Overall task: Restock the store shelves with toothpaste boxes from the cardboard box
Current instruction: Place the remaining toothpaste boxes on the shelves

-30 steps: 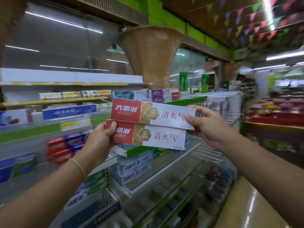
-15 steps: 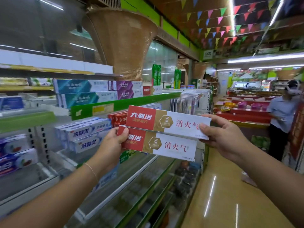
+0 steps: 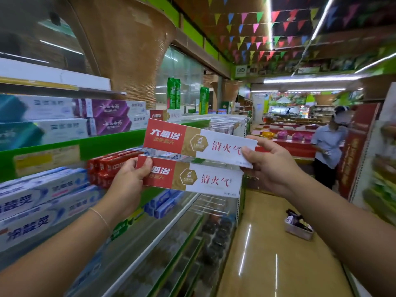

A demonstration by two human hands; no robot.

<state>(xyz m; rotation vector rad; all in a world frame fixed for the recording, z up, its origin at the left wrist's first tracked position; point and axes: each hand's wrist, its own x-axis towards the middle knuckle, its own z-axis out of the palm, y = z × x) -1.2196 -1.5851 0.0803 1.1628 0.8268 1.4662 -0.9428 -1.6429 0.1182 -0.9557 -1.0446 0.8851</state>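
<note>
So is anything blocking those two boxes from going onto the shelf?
Nothing visible does. The left hand grips the lower box, the right hand the upper box, both in open air beside the shelf. A matching box already lies on top there.

Both arms reach forward, left hand (image 3: 128, 181) and right hand (image 3: 272, 166) each closed in a grip.

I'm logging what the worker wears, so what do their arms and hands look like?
Both forearms are bare, no sleeves or gloves in view. The left hand has a thin pale bracelet at the wrist. The right hand shows no jewellery.
</note>
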